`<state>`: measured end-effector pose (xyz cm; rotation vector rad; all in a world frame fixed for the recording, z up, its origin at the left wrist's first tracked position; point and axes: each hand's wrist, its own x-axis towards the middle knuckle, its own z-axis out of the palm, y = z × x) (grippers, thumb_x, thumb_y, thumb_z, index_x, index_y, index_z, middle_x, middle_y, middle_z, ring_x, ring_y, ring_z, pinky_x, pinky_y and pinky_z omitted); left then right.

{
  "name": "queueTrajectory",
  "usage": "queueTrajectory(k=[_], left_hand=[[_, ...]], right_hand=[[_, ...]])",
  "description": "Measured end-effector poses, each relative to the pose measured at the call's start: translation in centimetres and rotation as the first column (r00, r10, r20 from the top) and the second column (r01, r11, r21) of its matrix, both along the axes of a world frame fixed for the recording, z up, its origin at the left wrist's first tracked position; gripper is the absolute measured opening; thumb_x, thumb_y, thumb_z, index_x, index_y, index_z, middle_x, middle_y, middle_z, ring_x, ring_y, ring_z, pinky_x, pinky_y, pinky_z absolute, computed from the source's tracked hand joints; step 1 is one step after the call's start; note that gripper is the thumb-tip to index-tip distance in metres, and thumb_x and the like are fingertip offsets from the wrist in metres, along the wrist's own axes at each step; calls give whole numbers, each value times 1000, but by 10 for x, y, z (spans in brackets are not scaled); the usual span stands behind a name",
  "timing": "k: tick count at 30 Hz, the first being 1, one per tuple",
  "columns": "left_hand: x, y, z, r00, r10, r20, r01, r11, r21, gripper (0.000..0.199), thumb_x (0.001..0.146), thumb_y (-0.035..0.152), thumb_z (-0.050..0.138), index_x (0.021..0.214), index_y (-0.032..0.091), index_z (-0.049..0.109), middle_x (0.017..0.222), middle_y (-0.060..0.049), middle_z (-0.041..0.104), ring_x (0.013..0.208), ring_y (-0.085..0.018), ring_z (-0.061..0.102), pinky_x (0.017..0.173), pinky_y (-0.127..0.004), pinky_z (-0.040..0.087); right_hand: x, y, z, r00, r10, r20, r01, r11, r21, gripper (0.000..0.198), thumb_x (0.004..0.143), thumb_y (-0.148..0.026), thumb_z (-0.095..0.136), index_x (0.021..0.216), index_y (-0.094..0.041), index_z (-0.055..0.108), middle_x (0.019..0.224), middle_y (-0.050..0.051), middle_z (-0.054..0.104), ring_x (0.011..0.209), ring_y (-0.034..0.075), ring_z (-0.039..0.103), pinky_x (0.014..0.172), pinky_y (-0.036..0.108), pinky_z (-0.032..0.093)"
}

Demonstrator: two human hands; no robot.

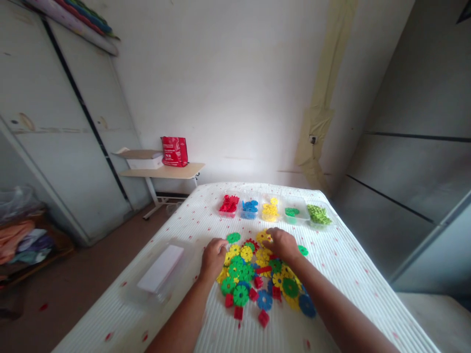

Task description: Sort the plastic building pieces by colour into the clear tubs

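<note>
The fingers of the right hand [282, 243] are bent down over a yellow notched plastic disc [262, 237] at the far side of a heap; whether they pinch it or only rest on it, the view does not show. The left hand [213, 257] is loosely curled at the heap's left edge, beside small yellow flower-shaped plastic discs [246, 253]; I can't make out whether anything sits between its fingers, or whether it touches the discs.

Between and below the hands lie the heaped pieces: green notched plastic discs [241, 295], blue notched plastic discs [264, 300] and red square plastic blocks [263, 318]. Many overlap, so lifting one from underneath could drag or flip its neighbours, and notched rims might catch on each other. The right forearm passes over the heap's right side, where a sleeveless sweep could push the large blue disc [307, 305] away.

Farther out, a row of clear plastic tubs holds red, blue, yellow, green and light-green pieces. The clear green-piece tub [302, 214] stands close beside the clear light-green-piece tub [319, 226], so a careless drop there could mix the two similar colours
</note>
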<state>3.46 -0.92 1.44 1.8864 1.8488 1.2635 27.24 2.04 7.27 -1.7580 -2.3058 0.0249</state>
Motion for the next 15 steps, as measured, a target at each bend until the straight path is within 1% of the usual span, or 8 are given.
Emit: queueTrajectory(k=[3, 5, 8, 12, 15], left_hand=[[-1, 0, 1, 1000, -9, 18, 9, 1000, 1, 25, 71, 5, 45, 80, 19, 64, 86, -2, 67, 86, -13, 61, 82, -26, 47], [-1, -1, 2, 1000, -9, 22, 8, 1000, 2, 25, 71, 4, 45, 79, 18, 64, 86, -2, 66, 85, -13, 61, 82, -26, 47], [-1, -1, 2, 1000, -12, 25, 12, 1000, 4, 24, 72, 4, 46, 77, 18, 64, 84, -2, 66, 85, -13, 61, 81, -26, 47], [0, -1, 1, 1000, -15, 17, 15, 1000, 22, 24, 71, 4, 46, 77, 18, 64, 83, -2, 65, 83, -13, 61, 80, -26, 47], [0, -1, 2, 1000, -4, 12, 4, 1000, 22, 25, 71, 3, 45, 76, 17, 64, 82, -2, 65, 82, -13, 60, 80, -26, 47]], right_hand=[[-15, 0, -6, 991, -49, 125, 55, 997, -51, 32, 76, -42, 54, 97, -19, 60, 94, 10, 65, 86, 22, 61, 67, 29, 43], [-18, 0, -10, 986, -53, 156, 62, 997, -52, 28, 77, -38, 52, 96, -18, 59, 94, 11, 65, 87, 23, 61, 67, 30, 43], [-14, 1, -12, 989, -61, 135, 71, 995, -67, 27, 77, -32, 51, 100, -18, 57, 97, 10, 64, 89, 23, 61, 69, 30, 43], [-6, 8, -4, 993, -92, 74, 95, 994, -45, 31, 77, -28, 49, 106, -20, 56, 103, 9, 62, 90, 20, 60, 71, 28, 43], [-7, 13, 4, 998, -17, 56, 19, 999, -27, 35, 77, -25, 48, 111, -21, 55, 106, 7, 59, 92, 19, 59, 72, 26, 42]])
